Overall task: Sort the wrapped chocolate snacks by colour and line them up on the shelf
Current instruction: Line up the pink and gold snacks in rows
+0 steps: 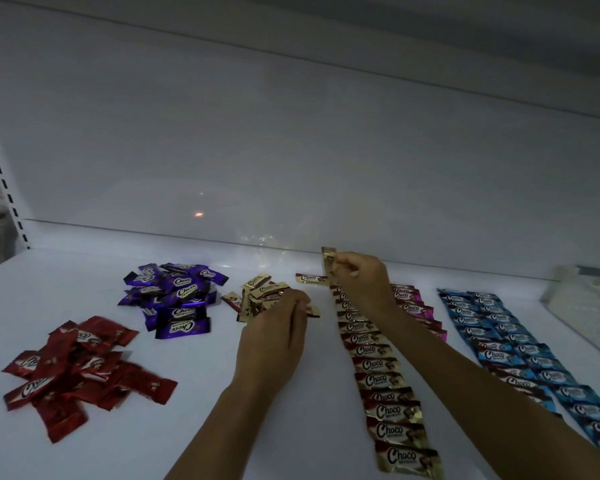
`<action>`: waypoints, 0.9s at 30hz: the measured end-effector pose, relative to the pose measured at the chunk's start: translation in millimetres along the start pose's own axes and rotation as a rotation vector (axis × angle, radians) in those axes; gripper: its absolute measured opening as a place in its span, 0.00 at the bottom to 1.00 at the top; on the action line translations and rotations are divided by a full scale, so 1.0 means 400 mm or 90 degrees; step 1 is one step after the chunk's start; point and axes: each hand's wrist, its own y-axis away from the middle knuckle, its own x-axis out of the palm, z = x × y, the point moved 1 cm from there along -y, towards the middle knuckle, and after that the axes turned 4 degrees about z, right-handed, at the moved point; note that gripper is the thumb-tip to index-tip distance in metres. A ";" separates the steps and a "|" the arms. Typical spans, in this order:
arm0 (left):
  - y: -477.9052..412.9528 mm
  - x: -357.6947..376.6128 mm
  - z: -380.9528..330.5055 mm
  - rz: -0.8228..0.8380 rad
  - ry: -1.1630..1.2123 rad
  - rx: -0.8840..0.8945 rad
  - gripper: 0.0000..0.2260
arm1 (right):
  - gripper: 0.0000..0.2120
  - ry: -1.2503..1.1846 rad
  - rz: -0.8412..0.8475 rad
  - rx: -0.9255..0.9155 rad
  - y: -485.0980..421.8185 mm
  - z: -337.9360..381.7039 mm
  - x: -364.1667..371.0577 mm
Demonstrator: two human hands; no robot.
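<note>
My right hand (361, 282) pinches a gold wrapped snack (329, 263) upright above the far end of a lined-up gold row (385, 379). My left hand (278, 327) grips several loose gold snacks (262, 294) from a small gold pile. A single gold snack (310, 278) lies flat between the pile and the row. A pink row (416, 308) runs beside the gold one, partly hidden by my right forearm. Two blue rows (520, 351) lie to the right. Loose purple (177, 296) and red (80, 372) piles sit at the left.
The white shelf (194, 427) has a white back wall behind it. A white perforated basket (589, 306) stands at the far right. A slotted shelf upright (6, 188) runs up the left edge. Another shelf hangs overhead.
</note>
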 end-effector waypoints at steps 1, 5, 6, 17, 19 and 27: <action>-0.001 0.001 0.002 -0.004 -0.007 -0.008 0.12 | 0.08 0.030 0.008 -0.028 -0.012 0.004 0.018; -0.001 0.001 -0.005 -0.018 -0.045 0.000 0.14 | 0.11 0.360 0.093 -0.130 -0.062 0.011 0.076; -0.001 -0.002 -0.007 -0.016 -0.041 -0.001 0.16 | 0.12 0.431 0.116 -0.155 -0.067 0.009 0.087; -0.008 -0.006 -0.002 -0.058 -0.024 -0.028 0.12 | 0.15 0.551 0.160 -0.194 -0.058 -0.072 0.124; -0.007 -0.008 -0.003 -0.078 -0.009 -0.036 0.15 | 0.15 0.549 0.148 -0.184 -0.056 -0.076 0.123; -0.009 0.002 0.006 -0.036 0.019 -0.008 0.06 | 0.14 0.293 0.096 -0.116 -0.034 -0.068 0.094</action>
